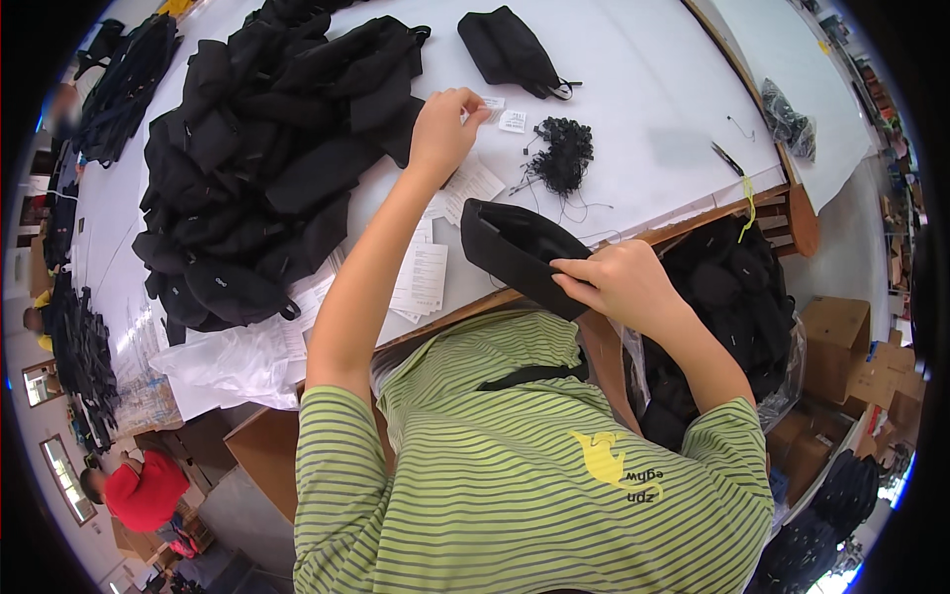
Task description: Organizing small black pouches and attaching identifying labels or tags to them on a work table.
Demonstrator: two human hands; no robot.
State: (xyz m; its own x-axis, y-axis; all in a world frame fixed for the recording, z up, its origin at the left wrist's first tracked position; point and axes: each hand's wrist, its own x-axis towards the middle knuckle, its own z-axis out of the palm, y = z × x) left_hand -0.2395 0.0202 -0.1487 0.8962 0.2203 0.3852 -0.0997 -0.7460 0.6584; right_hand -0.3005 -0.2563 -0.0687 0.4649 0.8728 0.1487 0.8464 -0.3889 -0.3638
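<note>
My right hand (628,282) grips the rim of a black fabric pouch (510,259), thumb and fingers closed on its edge. The pouch is tilted at the table's front edge, its mouth gaping toward me. Farther forward, my left hand (450,129) pinches a small white paper tag (492,102) between thumb and fingertips. Beside it a second small white tag (513,121) lies flat on the white table. Close by on the right sits a tangled bundle of black hang-tag strings (564,156). Another black pouch (510,54) rests beyond my left hand.
A big heap of black pouches (267,148) covers the table's left. Printed paper sheets (421,277) lie under my left arm, near crumpled clear plastic (228,366). Thread snips (727,158) with yellow cord lie at the right edge. Below stand bagged black pouches (727,287) and a cardboard box (834,337).
</note>
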